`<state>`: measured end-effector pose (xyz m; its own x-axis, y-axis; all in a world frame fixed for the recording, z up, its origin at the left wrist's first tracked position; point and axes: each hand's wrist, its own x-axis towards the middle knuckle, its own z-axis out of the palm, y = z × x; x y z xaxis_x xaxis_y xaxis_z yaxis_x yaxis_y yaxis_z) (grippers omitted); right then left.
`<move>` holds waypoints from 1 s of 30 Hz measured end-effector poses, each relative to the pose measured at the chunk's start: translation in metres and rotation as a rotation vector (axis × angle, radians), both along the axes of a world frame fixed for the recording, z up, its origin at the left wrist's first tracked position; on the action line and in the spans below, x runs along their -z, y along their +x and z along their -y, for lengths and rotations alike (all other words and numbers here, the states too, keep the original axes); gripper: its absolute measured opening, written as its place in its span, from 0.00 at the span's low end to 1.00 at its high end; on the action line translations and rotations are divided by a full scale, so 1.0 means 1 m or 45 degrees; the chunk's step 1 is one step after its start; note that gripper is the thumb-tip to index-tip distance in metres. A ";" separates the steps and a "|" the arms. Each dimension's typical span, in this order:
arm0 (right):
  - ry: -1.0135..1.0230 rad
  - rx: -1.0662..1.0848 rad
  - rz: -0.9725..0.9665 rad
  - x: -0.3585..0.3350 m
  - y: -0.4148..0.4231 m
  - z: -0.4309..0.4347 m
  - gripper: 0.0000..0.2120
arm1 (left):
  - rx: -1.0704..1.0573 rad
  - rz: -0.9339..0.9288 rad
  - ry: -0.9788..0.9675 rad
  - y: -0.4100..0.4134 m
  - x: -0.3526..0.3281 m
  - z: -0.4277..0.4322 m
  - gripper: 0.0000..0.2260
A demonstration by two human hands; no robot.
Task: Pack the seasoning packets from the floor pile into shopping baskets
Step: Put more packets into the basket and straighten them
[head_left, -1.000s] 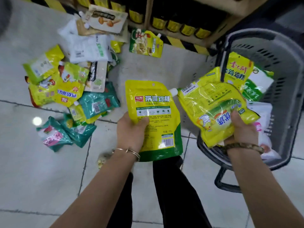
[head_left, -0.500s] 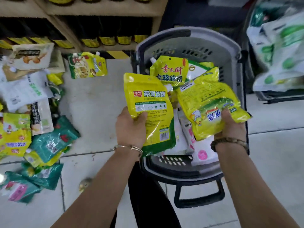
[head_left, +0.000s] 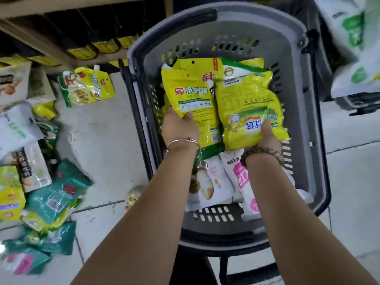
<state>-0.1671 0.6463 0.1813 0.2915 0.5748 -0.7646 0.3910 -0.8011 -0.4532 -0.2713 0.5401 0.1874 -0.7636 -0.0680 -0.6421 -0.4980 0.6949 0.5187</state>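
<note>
Both packets had moved over the floor into the grey shopping basket (head_left: 267,15). The left hand (head_left: 180,128) gripped the green-based yellow pouch (head_left: 195,95). Just right of it, the right hand (head_left: 267,138) pinched the yellow packet (head_left: 248,103). Release was likely next.

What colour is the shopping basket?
Grey: the basket has a light grey rim and darker grey slotted walls, seen in the head view.
</note>
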 end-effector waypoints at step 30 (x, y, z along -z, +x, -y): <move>0.382 -2.368 0.749 0.036 -0.040 -0.018 0.37 | 1.208 0.020 -0.324 -0.002 0.048 -0.006 0.44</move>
<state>-0.2073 0.6645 0.1451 -0.5823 0.4860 -0.6517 0.6381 0.7700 0.0041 -0.2728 0.5460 0.1390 -0.5646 0.4314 -0.7037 0.3189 0.9004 0.2961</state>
